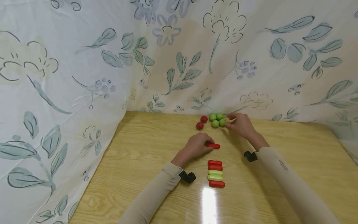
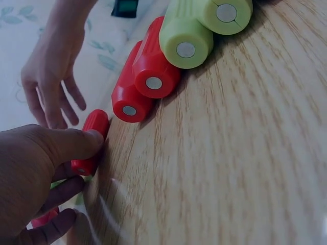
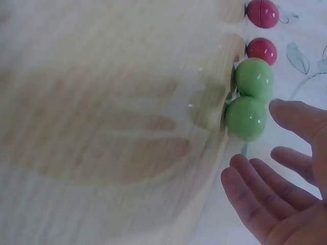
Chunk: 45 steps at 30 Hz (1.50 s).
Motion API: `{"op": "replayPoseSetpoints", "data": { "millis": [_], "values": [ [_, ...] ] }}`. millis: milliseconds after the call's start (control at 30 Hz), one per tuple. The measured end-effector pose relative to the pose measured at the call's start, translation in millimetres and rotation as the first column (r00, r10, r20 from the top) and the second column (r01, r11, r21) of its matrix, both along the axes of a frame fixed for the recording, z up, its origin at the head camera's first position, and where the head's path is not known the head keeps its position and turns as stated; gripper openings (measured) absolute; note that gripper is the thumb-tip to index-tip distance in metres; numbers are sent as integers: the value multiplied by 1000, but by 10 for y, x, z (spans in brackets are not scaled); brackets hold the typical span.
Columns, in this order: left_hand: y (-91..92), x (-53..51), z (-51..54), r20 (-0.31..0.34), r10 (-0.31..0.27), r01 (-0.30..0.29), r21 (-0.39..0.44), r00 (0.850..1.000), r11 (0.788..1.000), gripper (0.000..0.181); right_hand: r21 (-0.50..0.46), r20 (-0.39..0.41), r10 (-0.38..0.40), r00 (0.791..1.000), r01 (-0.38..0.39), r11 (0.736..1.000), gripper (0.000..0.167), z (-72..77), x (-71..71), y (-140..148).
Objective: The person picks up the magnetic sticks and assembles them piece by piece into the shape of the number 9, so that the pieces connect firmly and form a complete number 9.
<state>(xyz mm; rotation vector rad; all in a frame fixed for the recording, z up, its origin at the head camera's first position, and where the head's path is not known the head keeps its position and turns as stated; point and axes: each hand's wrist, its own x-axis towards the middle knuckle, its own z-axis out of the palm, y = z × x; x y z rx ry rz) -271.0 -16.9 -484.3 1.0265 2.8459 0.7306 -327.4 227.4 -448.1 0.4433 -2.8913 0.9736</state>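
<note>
The left hand [image 1: 197, 145] pinches a red rod [image 1: 216, 146] between thumb and fingers, over the bench [image 1: 134, 155] between the balls and a row of five rods [image 1: 215, 178]. The right hand [image 1: 241, 125] has its fingers apart, holding nothing, just beside four green balls [image 1: 215, 123]; whether it touches one is unclear. Two red balls [image 1: 199, 125] lie near these. The step in hand looks like gathering a rod and a ball; the next move seems to call for closing the right grip around the nearest green ball.
</note>
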Motion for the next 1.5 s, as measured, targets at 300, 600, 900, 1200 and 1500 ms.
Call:
{"op": "replayPoseSetpoints", "data": {
  "millis": [300,600,900,1200,1500],
  "values": [
    [63,29,-47,5,-16,16,3,1000,1000,18,36,89,22,996,-25,999,41,-93,-135,3],
    [84,43,-42,-16,-26,25,-28,1000,999,20,27,30,26,999,-27,999,35,-148,-118,-1],
    [91,-10,28,-64,-7,3,-60,998,998,21,39,14,7,1000,-7,999,37,-127,-33,54],
    [75,-102,95,-123,62,-63,-6,990,998,19,3,28,13,1000,-13,1000,32,-131,57,26],
    [57,-99,104,-150,116,-112,31,982,993,23,-22,-19,52,998,-52,998,30,-169,208,-27]
  ]
}}
